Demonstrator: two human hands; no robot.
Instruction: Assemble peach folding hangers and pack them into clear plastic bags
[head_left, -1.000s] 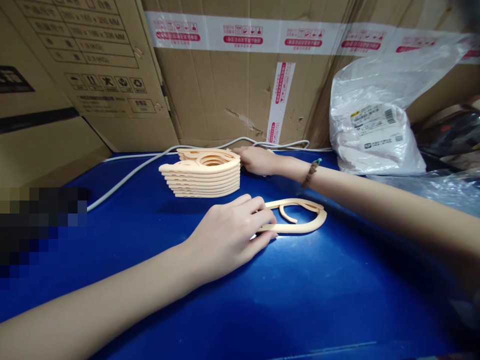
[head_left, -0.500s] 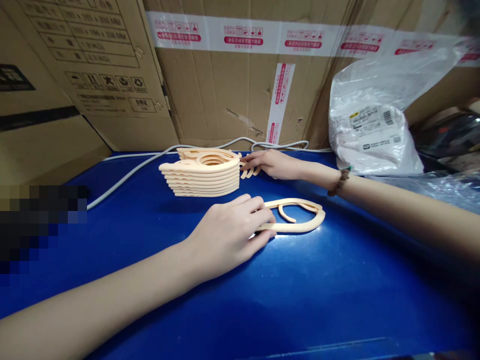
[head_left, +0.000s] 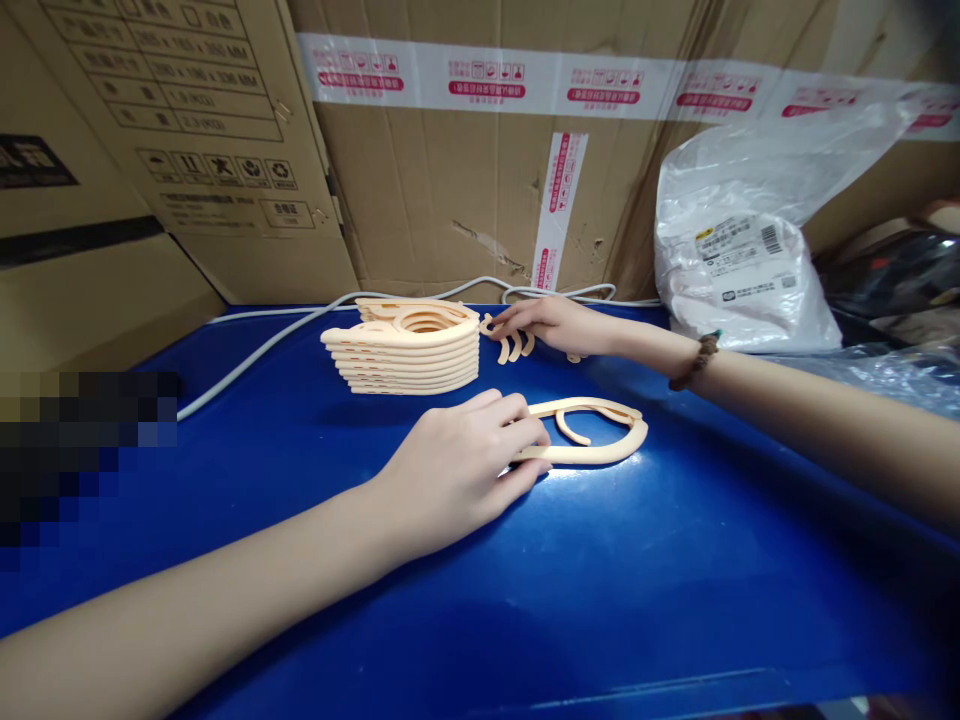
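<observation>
Left of the middle, a neat stack of cream plastic folding hangers (head_left: 405, 362) lies on the blue table. Several curved hooks (head_left: 516, 346) jut out at its right end. My right hand (head_left: 559, 325) reaches over these hooks from the right, its bent fingertips against one near the stack; the palm hides part of them. Nearer to me, a single folded hanger (head_left: 592, 455) rests flat on the table, its hook curled inside the loop. My left hand (head_left: 469, 460) grips its left end between thumb and fingers, covering that end.
Cardboard boxes (head_left: 450, 190) wall off the back and left. Along the back edge runs a grey cable (head_left: 262, 358). A white plastic bag with labels (head_left: 739, 270) stands at the back right, beside clear plastic wrap (head_left: 877, 375). A blurred patch covers the left edge.
My right hand has shifted slightly right, and more of the hooks shows below its fingers, a little farther from the stack. My left hand and its hanger have stayed put.
</observation>
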